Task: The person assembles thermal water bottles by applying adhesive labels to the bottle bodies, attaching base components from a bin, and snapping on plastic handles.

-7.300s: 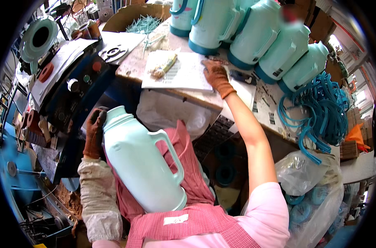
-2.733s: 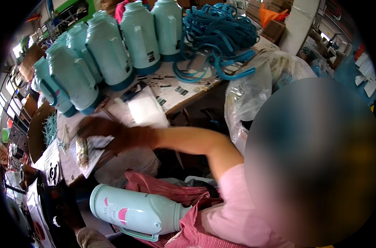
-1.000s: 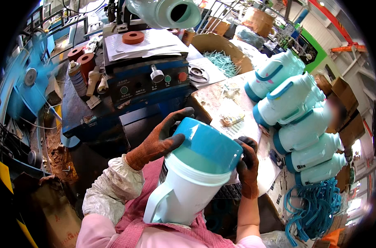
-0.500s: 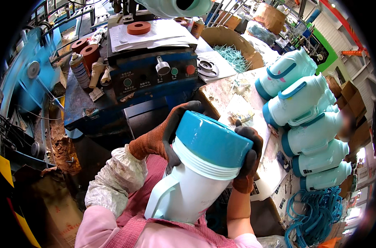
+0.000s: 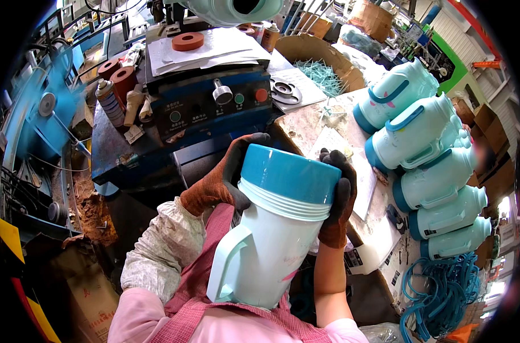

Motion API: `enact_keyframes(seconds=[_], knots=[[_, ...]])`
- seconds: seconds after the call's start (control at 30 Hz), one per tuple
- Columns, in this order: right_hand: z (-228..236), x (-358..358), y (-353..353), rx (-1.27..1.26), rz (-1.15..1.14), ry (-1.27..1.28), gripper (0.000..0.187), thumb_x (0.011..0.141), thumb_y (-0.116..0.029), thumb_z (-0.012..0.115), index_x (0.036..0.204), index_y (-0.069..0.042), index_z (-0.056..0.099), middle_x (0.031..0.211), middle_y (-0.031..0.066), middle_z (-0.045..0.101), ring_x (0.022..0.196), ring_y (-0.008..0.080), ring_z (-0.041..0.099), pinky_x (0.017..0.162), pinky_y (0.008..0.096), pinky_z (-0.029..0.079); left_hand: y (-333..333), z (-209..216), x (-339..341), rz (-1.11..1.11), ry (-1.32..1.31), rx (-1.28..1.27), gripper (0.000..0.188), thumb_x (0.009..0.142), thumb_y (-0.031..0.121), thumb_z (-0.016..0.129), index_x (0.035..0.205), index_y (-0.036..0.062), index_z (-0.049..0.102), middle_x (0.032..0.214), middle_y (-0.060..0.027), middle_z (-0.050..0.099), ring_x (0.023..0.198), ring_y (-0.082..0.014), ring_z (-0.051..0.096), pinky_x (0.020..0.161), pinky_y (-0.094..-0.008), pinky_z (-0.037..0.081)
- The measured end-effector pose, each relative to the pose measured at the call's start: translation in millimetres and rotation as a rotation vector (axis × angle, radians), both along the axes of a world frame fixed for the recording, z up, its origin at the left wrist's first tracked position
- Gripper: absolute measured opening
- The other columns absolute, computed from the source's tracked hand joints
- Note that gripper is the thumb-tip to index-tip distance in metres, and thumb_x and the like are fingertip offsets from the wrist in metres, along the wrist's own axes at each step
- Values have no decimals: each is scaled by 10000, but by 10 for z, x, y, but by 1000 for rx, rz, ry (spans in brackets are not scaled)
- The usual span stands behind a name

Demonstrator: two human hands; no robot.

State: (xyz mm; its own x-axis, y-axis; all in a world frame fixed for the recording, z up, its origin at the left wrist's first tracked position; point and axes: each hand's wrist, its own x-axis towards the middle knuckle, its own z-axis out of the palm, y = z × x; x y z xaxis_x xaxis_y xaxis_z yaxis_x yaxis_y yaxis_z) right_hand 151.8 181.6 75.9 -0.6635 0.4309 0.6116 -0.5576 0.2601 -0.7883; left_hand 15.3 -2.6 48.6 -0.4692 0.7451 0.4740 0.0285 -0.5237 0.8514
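Note:
Both my hands wear brown gloves with dark palms and fingers. Between them is a pale aqua jug [image 5: 271,251] with a side handle, tilted, its shiny teal base [image 5: 288,174] facing up. My left hand [image 5: 228,174] is closed around the left side of the base and the ribbed ring below it. On the opposite side, the fingers of my right hand [image 5: 340,194] curl against the base. The jug's other end is low against my checked apron [image 5: 200,246], and its mouth is hidden.
Several similar aqua jugs [image 5: 408,131] line the worktable at right, above a bundle of teal straps [image 5: 443,291]. Ahead stands a machine with a control panel [image 5: 214,103], papers and a red-brown ring [image 5: 188,41] on top. A blue fan [image 5: 45,106] is at far left.
The jug and both hands have shifted slightly left and up in view. The jug has turned a little, showing more of the pink print on its side. Both hands still grip it.

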Motion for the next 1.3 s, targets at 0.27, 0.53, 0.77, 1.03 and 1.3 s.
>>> enact_keyframes(seconds=[0.27, 0.53, 0.77, 1.03, 1.3], knots=[[40, 69, -55, 172, 106, 165, 478, 925, -404, 359, 1171, -26, 516, 1124, 148, 553, 1092, 281, 497, 1011, 453, 326, -122, -40, 186, 88, 83, 119, 1179, 365, 471, 878, 1317, 73, 309, 1306, -101, 373, 1209, -200, 380, 1012, -360, 327], [290, 494, -137, 309, 64, -37, 894, 659, -470, 712, 1328, 5, 357, 1314, 180, 417, 1232, 336, 388, 1045, 462, 278, -562, 639, 352, 317, 801, -41, 1002, 458, 389, 874, 1269, 30, 407, 1277, -185, 442, 1207, -314, 417, 1037, -439, 289], [268, 415, -195, 591, 33, -10, 1055, 432, -461, 851, 1296, -61, 396, 1258, 139, 439, 1178, 343, 405, 1034, 491, 282, -539, 866, 561, 370, 973, -327, 914, 536, 345, 831, 1310, 104, 408, 1303, -119, 454, 1233, -342, 392, 1048, -509, 254], [196, 323, -358, 609, 121, 27, 979, 439, -449, 841, 1246, -72, 436, 1202, 120, 456, 1138, 316, 418, 1033, 507, 266, -736, 653, 695, 483, 902, -261, 888, 501, 298, 844, 1267, 74, 455, 1242, -151, 497, 1161, -355, 463, 1008, -509, 324], [-157, -53, -475, 647, -43, -37, 761, 552, -325, 789, 1186, -63, 459, 1092, 133, 485, 1042, 311, 448, 926, 426, 355, -631, 402, 552, 488, 747, -450, 806, 496, 106, 809, 1225, 76, 466, 1163, -147, 486, 1087, -337, 482, 932, -415, 415]])
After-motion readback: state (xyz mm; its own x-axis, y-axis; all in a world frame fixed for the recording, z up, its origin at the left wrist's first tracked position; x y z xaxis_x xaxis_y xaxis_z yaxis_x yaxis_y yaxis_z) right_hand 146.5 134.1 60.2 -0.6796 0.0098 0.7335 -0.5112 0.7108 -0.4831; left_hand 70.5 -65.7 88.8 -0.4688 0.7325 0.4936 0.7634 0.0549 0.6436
